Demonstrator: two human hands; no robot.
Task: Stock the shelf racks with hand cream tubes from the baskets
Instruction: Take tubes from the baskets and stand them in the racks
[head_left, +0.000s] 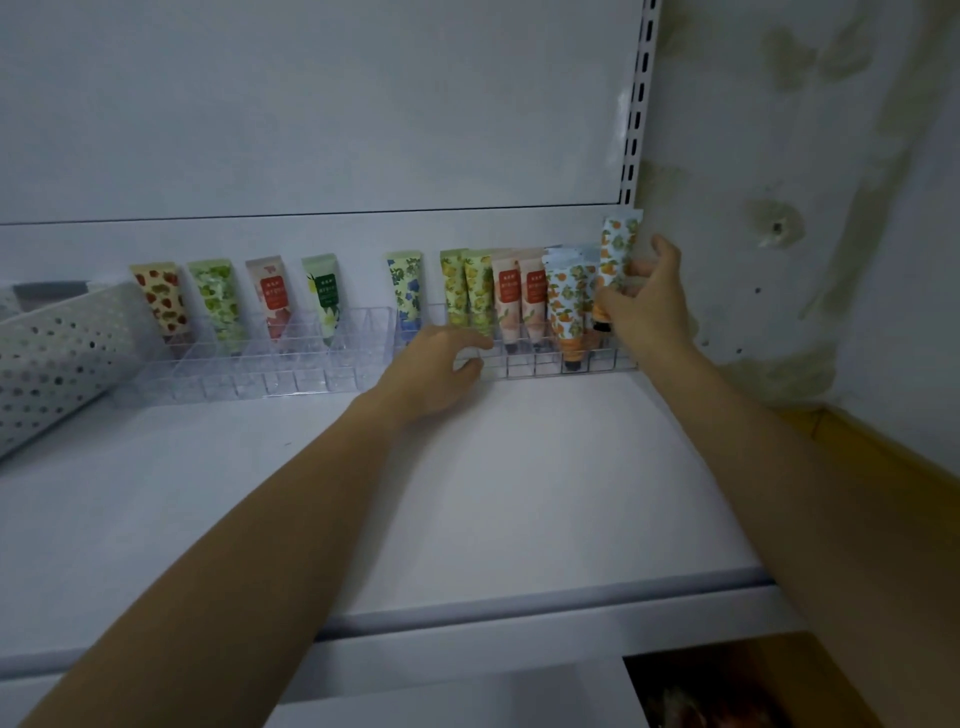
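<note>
Orange-print tube (619, 244) in right hand (645, 307)

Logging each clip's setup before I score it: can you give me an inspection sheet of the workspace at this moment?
Surface: white shelf.
Job's things: clear racks along the back hold standing tubes, most of them toward the right; perforated basket at the left edge, contents hidden.
Clutter: nothing seen.
Hands: right hand pinches an orange-print tube above the racks' right end; left hand rests at the racks' front edge, fingers curled, grip unclear.
Cables: nothing seen.
Surroundings: slotted upright beside a stained wall on the right; something brown below the shelf, too blurred to name.
</note>
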